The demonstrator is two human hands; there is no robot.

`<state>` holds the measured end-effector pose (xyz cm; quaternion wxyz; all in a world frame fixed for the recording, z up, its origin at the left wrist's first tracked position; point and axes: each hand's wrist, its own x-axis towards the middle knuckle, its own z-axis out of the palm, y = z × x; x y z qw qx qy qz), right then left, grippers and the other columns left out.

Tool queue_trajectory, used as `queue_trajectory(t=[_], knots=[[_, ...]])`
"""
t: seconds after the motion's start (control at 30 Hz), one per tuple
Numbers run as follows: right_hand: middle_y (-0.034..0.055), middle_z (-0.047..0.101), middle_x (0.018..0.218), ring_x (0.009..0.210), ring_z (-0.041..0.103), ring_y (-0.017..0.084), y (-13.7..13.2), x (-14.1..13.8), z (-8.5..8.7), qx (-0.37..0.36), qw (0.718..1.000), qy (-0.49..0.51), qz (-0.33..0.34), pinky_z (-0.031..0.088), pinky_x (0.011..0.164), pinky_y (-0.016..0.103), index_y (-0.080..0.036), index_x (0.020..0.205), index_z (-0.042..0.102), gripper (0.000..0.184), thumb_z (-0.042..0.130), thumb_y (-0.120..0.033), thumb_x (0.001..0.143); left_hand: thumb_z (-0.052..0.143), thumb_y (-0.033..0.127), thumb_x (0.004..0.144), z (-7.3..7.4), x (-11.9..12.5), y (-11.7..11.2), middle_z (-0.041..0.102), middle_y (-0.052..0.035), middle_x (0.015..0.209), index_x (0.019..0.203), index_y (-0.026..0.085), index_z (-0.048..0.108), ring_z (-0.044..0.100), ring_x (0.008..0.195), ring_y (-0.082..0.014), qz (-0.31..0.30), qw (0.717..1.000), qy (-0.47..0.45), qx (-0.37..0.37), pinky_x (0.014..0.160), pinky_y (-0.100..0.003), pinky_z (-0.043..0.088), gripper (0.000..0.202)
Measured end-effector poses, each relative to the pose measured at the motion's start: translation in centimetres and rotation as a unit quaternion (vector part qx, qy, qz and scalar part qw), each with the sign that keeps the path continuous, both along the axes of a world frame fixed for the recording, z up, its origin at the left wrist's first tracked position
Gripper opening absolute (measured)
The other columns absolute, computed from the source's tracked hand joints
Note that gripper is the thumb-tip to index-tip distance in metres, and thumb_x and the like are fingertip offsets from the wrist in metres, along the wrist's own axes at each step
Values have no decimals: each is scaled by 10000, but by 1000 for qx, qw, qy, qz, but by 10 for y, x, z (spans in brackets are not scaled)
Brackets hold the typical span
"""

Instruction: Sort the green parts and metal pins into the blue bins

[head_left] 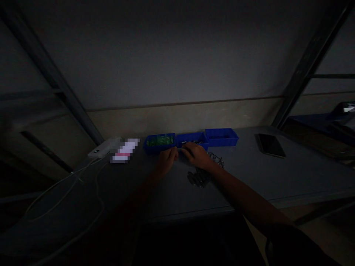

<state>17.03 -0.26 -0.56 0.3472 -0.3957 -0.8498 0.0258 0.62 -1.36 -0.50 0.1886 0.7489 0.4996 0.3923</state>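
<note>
My left hand [166,158] is closed, its fingertips pinched close to my right hand. The fingers of my right hand [197,155] are bent and pressed together just in front of the middle blue bin [191,136]. A small pale sliver shows between the two hands, too dark and small to name. Beneath my right wrist lie several dark, elongated metal pieces [197,178] on the grey table. Beside that wrist is a cluster of shiny metal parts [216,159], partly hidden by the arm. Small metal parts sit in the middle bin.
The left blue bin [151,148] holds green-looking items. A third blue bin [222,141] stands to the right. Farther right lies a dark phone [270,145]. A white box [101,148] with cables [61,181] is at the left. The wall closes off the table's back.
</note>
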Motion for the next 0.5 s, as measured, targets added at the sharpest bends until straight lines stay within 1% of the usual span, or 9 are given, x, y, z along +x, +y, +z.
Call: queue_trajectory(t=[0.07,0.1,0.2,0.3,0.4,0.5], knots=[[81,616,880,858,530,176,5,5,1,19,999,-5,-47,390,791,280,-151,905,600,255,380,-279,906,335,396,851,0,2,-3,497,10,548,585,163,495,477,550,-111,-52,998,26,-18,559,-227,362,388],[86,615,883,870,518,184,9,9,1,27,997,-5,-77,382,805,293,-150,903,608,269,375,-284,908,392,389,831,-1,3,-5,497,19,555,622,159,522,467,542,-103,-89,995,44,-34,539,-216,353,337],[97,607,921,912,482,212,17,21,0,30,983,-4,-181,362,822,331,-161,920,625,305,367,-324,909,522,335,770,-2,6,-11,518,37,589,808,158,596,445,515,-81,-207,970,100,-74,504,-190,340,195],[103,601,978,989,438,244,21,28,-3,6,965,-7,-261,354,819,363,-177,933,633,311,385,-363,899,564,277,750,1,7,-15,571,16,717,968,176,616,452,540,-71,-294,941,148,-82,533,-188,359,246],[100,598,1030,1050,403,261,22,29,-6,-27,958,-19,-284,354,812,376,-189,943,635,317,374,-363,903,559,236,757,6,6,-15,575,-9,825,983,191,633,473,586,-71,-332,922,177,-87,565,-189,378,243],[98,605,1021,1057,404,261,22,26,-8,-57,958,-33,-281,361,803,368,-186,912,649,361,332,-360,915,559,220,757,7,6,-14,565,-10,821,913,193,651,504,641,-87,-329,920,200,-79,609,-197,397,183]])
